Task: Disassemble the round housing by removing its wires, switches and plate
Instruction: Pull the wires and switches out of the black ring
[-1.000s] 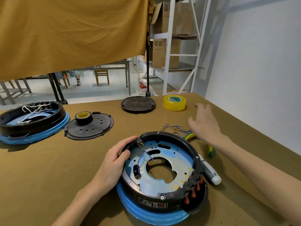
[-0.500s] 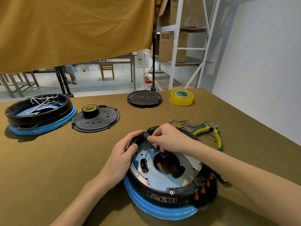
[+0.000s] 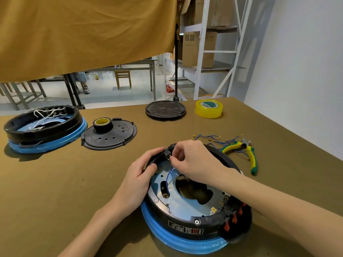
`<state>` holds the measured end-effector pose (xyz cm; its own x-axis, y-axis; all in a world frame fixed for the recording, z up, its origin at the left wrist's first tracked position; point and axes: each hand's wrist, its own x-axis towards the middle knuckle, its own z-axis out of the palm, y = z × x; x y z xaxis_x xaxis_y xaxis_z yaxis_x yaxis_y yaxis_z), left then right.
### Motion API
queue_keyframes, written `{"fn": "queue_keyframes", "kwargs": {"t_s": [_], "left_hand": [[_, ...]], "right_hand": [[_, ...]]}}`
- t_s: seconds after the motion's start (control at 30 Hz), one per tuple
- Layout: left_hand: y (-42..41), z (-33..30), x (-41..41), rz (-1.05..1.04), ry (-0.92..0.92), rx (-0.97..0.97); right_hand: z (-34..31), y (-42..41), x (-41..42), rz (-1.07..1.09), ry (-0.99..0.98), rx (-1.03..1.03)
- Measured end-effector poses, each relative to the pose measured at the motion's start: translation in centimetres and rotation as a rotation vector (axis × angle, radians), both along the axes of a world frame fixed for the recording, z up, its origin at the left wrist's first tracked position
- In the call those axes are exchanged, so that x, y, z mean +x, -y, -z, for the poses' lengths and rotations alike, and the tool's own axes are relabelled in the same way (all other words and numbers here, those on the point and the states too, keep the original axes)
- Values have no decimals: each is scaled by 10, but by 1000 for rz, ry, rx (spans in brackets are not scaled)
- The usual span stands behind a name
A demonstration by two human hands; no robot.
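A round black housing (image 3: 187,227) with a blue lower ring lies on the table in front of me, a silvery metal plate (image 3: 185,203) inside it. My left hand (image 3: 138,176) grips the housing's far left rim. My right hand (image 3: 193,162) pinches the terminal end of a blue wire (image 3: 168,179) at a small black switch (image 3: 168,152) on the far rim. The wire runs down into a slot in the plate. Orange switches (image 3: 234,218) sit on the near right rim.
Loose blue wires (image 3: 213,139) and yellow-green pliers (image 3: 246,153) lie beyond the housing at right. A second housing (image 3: 44,127) stands far left, beside a black cover (image 3: 111,136) carrying a tape roll (image 3: 103,123). Another black disc (image 3: 165,109) and yellow tape (image 3: 209,108) sit at the back.
My right hand came back from the loose wires at the right to the switch on the far rim and took hold of the blue wire's end. The left hand stayed on the rim.
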<state>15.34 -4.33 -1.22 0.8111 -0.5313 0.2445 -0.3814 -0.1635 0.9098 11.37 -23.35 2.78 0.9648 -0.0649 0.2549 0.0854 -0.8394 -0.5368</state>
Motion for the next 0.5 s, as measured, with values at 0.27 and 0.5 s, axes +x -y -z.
{"fn": "queue_keyframes", "kwargs": {"t_s": [0.27, 0.5], "left_hand": [[0, -2, -9, -147, 91, 82], [21, 7, -31, -387, 210, 78]], "right_hand": [[-4, 6, 3, -55, -173, 232], [-16, -6, 13, -7, -260, 27]]}}
